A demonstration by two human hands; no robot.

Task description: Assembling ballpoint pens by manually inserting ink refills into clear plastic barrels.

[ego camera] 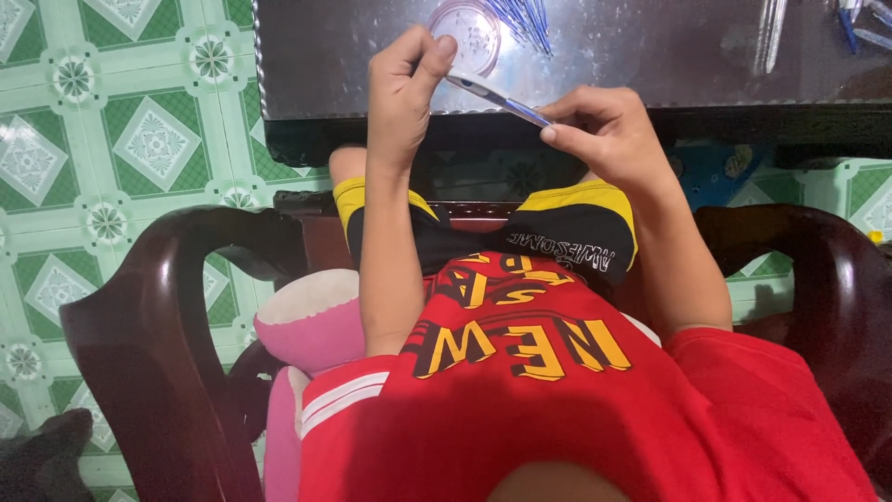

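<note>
Both hands pinch one blue-and-white pen [492,96] just below the clear round dish [467,35], its long axis slanting from the left hand [401,79] fingers down to the right hand [604,130] fingers.

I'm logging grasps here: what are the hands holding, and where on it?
Both hold one pen. The left hand pinches its upper, pale end; the right hand pinches its lower, blue end between thumb and fingers.

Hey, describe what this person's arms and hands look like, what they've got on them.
Both forearms are bare. The left hand and right hand wear no gloves, and no rings or watch show. The red shirt has short sleeves; the left one carries white stripes.
</note>
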